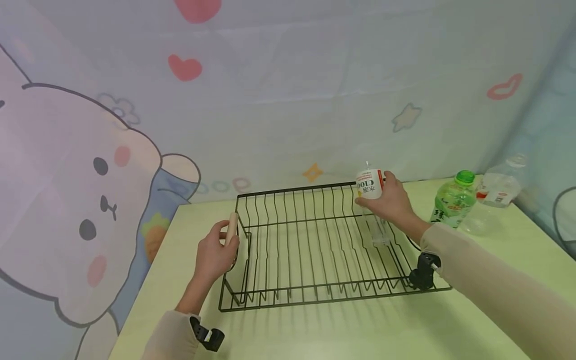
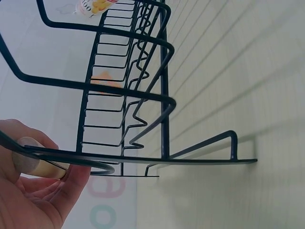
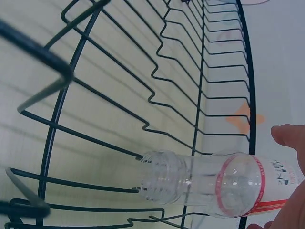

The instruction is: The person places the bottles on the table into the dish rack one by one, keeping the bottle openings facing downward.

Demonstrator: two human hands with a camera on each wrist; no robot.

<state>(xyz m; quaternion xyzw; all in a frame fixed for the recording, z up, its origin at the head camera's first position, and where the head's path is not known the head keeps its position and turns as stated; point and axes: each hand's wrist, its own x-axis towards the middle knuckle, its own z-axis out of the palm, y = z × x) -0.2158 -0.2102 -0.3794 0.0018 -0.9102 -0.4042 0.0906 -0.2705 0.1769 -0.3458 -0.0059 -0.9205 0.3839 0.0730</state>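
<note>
A clear plastic bottle with a white-and-red label (image 1: 369,184) was gripped by the right hand (image 1: 390,201), the fingers and thumb being wrapped about its labelled part. The bottle was held upside down, its threaded neck lowered among the wires at the right end of a black wire dish rack (image 1: 297,189); whether those wires were touched by the neck could not quite be made out from the wrist view. A pale wooden cylindrical handle (image 1: 231,229) at the rack's left end was held between the curled fingers and thumb of the left hand (image 1: 216,254).

The rack was set on a pale yellow-green table (image 1: 315,335). To its right, a green-labelled plastic bottle with a bright green cap (image 1: 453,202) was stood upright, and just beside it a second clear plastic bottle (image 1: 500,186) was seen. Both arms were covered by beige sleeves (image 1: 490,282). Behind the table a pale cloth backdrop (image 1: 288,100) was hung, printed with a large cartoon rabbit (image 1: 103,165) and pink hearts.
</note>
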